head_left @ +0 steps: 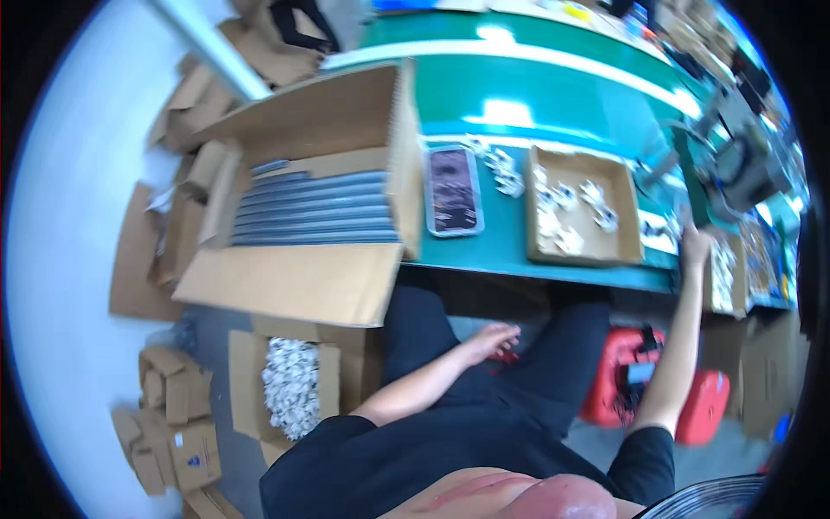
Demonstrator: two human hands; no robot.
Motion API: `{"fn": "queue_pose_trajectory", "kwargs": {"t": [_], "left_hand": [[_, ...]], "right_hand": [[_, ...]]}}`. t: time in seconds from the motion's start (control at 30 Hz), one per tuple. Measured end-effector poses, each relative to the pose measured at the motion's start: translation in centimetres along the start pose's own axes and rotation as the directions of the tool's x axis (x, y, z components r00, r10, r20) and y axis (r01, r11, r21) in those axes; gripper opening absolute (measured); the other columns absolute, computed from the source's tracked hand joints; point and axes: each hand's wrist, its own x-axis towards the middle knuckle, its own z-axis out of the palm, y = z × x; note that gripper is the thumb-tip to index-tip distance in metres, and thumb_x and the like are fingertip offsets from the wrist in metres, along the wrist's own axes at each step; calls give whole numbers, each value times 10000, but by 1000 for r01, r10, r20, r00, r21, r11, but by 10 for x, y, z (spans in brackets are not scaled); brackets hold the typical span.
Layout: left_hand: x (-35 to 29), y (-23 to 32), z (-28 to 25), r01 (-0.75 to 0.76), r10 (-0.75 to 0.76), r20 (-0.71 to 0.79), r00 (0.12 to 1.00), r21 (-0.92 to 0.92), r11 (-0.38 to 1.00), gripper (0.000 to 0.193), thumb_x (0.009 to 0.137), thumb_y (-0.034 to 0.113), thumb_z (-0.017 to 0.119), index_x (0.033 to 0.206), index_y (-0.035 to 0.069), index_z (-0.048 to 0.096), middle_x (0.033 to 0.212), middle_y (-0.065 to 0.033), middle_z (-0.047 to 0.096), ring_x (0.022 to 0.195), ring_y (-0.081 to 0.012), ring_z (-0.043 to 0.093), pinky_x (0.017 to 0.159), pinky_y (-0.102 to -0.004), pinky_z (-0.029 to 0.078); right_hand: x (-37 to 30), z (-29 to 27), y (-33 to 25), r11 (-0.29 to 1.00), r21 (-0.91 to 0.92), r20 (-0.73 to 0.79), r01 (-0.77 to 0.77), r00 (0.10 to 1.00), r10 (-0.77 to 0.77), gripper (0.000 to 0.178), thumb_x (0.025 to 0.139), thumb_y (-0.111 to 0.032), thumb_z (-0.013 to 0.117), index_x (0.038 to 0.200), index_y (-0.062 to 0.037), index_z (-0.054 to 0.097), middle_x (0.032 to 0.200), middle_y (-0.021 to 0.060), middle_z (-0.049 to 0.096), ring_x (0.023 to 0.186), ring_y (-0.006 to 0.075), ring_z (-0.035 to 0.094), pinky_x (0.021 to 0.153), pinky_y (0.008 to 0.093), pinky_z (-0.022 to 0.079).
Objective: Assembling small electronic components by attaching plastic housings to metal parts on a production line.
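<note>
My left hand (491,343) rests above my lap, its fingers loosely apart with nothing seen in them. On the right, my right hand (695,247) reaches up to the bench edge beside a grey bench machine (750,169); its fingertips are blurred and partly hidden, so I cannot tell what they touch. Small white parts (659,230) lie just left of that hand. A shallow cardboard tray (581,253) with several white-and-dark small parts (596,204) sits farther left. Beside it are a clear plastic box (454,230) with dark contents and a loose cluster of white parts (504,173).
A large open carton (294,281) with stacked grey trays (316,208) occupies the bench's left side. Below it, a carton (251,381) holds many small white pieces (292,387). More bins (724,275) line the right. Red stools (612,381) stand under the bench; flattened cardboard lies left.
</note>
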Motion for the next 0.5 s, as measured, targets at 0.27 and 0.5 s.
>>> {"fn": "queue_pose_trajectory", "kwargs": {"t": [0.27,0.5], "left_hand": [[-8,8,-5,-68,66,-20,998,-102,993,287,982,410,656,1044,130,666,882,61,640,727,-27,535,596,-200,423],[-5,-2,-5,-47,48,32,998,-23,999,288,982,419,653,1061,142,656,856,69,628,719,-26,531,611,-206,422]], "right_hand": [[-9,-9,-21,477,877,48,-67,997,54,316,978,-226,581,1135,35,664,1080,167,694,987,217,650,872,340,486],[-49,-95,-134,609,792,-152,51,982,116,318,956,-132,656,1237,15,637,1184,120,684,1078,199,632,960,331,466]]}}
